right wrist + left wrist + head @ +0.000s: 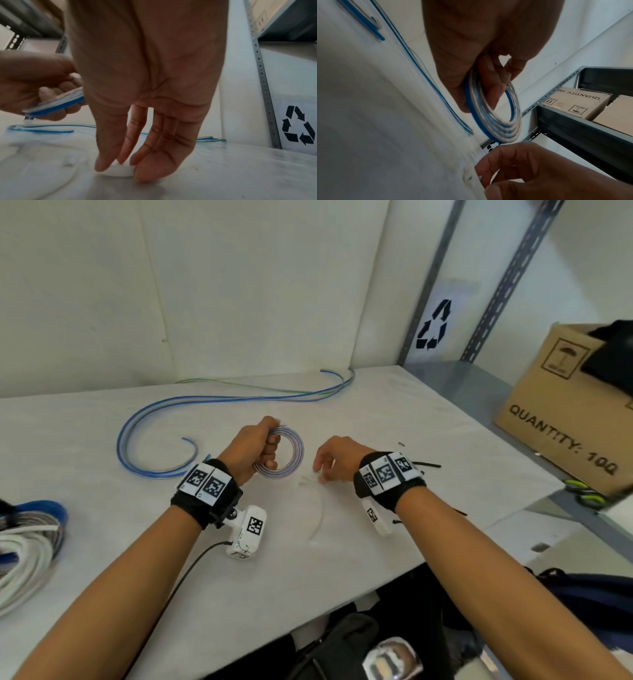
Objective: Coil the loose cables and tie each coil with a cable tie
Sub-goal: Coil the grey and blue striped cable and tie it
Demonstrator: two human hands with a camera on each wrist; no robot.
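Note:
My left hand [269, 448] grips a small coil of blue and white cable [291, 455] and holds it upright just above the white table [394, 542]; the coil [496, 128] hangs from the curled fingers. The cable's loose tail [137, 433] curves over the table to the back wall. My right hand [320, 474] reaches down to the right of the coil. Its thumb and fingertips [149, 171] pinch the end of a white cable tie [118, 173] that lies on the table. More white ties [317, 522] lie below that hand.
A bundle of white and blue cable [27, 542] sits at the table's left edge. Black cable ties [426, 464] lie right of my right wrist. A cardboard box [561, 405] stands on the metal shelf [479, 381] to the right.

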